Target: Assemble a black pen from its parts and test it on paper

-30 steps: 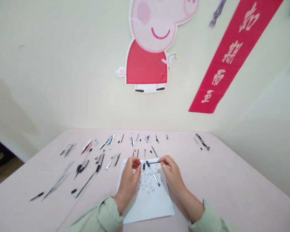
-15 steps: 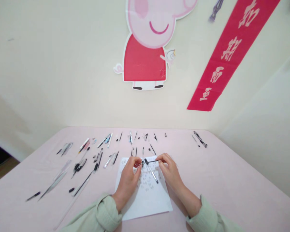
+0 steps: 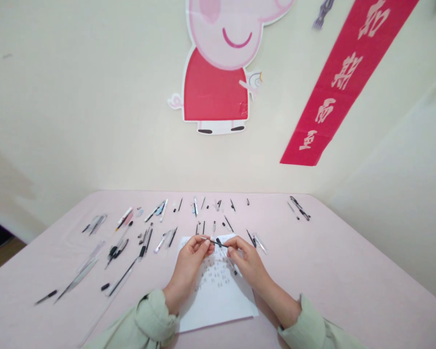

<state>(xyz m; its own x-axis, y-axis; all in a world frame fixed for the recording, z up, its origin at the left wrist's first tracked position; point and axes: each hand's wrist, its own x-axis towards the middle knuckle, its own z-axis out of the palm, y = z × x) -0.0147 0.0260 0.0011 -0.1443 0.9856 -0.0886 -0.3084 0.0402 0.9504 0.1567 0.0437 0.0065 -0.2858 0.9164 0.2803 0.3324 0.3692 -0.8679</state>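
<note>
A thin dark pen refill [image 3: 218, 243] is pinched between my two hands above the sheet of paper [image 3: 216, 305]. My left hand [image 3: 191, 257] holds its left end between thumb and fingers. My right hand [image 3: 249, 261] grips the other end, slightly lower, so the refill slopes down to the right. Beneath my hands lies a clear pen with a black tip [image 3: 235, 272], partly covered by my right fingers. Small handwritten marks cover the upper part of the paper.
Pens, refills and caps lie scattered over the pink table [image 3: 334, 281]. Scissors with black handles [image 3: 116, 249] are at left. Several pen parts [image 3: 256, 240] sit beyond my right hand, and black pens [image 3: 300, 208] lie far right. A wall stands behind.
My right hand has moved left, closer to my left hand, and the refill now slopes down to the right. Pen parts beyond my right hand have come into sight.
</note>
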